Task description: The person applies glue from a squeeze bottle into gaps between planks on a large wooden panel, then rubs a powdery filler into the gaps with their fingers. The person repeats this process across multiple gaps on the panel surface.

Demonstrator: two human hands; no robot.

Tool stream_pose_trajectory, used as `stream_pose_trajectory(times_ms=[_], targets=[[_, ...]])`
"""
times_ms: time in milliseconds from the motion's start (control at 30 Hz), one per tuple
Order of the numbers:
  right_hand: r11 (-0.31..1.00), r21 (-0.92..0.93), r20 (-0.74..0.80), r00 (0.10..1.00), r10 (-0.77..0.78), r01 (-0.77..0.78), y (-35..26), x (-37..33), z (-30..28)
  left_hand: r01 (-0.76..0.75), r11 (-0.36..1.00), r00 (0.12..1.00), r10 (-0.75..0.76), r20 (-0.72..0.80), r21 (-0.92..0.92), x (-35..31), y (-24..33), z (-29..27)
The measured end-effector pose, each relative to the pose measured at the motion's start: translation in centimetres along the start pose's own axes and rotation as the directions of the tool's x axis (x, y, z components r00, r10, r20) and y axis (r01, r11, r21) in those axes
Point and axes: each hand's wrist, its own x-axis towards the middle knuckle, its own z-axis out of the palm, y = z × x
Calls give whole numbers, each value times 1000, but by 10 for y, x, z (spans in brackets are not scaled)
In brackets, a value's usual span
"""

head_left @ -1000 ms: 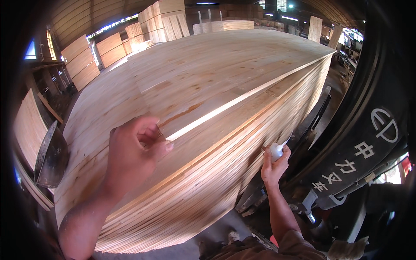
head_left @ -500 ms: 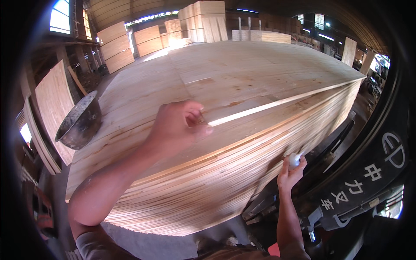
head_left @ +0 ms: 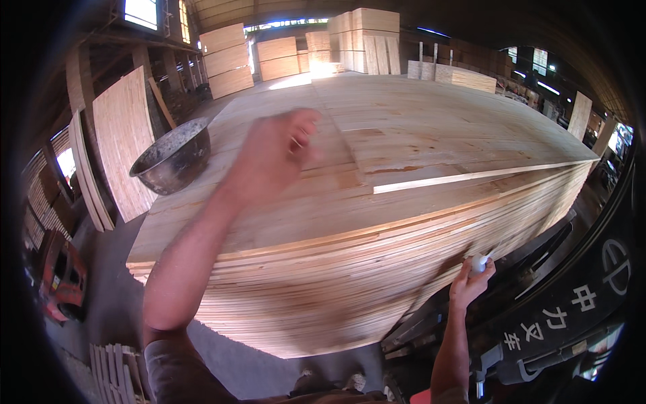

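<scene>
My left hand (head_left: 277, 153) is above the top of a big stack of wooden panels (head_left: 316, 296), its fingers curled and blurred by motion. A thin pale sliver shows at the curled fingers, too small to make out. Low on the right, beside the stack's side, my right hand (head_left: 469, 286) grips a small white squeeze bottle (head_left: 478, 264) with its pale tip pointing up and to the right. On the stack's top, a panel (head_left: 464, 138) shows a bright front edge, set back from the edge of the panels beneath.
A worn dark metal basin (head_left: 173, 158) rests at the stack's left edge. Black forklift-like machinery (head_left: 558, 296) stands close on the right. Boards (head_left: 124, 141) lean at the left, and a red machine (head_left: 64, 276) is on the floor. More panel stacks (head_left: 367, 40) stand behind.
My left hand has moved up and leftward, away from the top panel's front corner, which now shows. My right hand still holds the bottle. The view has shifted left.
</scene>
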Motion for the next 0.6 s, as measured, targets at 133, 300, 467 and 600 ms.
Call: stream_pose_trajectory(times_ms=[133,300,467,600], targets=[[999,-11,-26,999,-46,46,12,0,2,39,994,989,-25,-144,98,-61,-19,-79],[964,227,122,986,115,-141,19,1,-6,-19,904,998,-9,63,428,-183,-49,-151],[903,403,178,981,79,-145,-9,-49,-31,32,891,999,-34,-4,452,-274,-100,-197],[937,297,121,981,151,-181,-59,-161,-31,-81,885,952,204,-226,458,-309,-163,-182]])
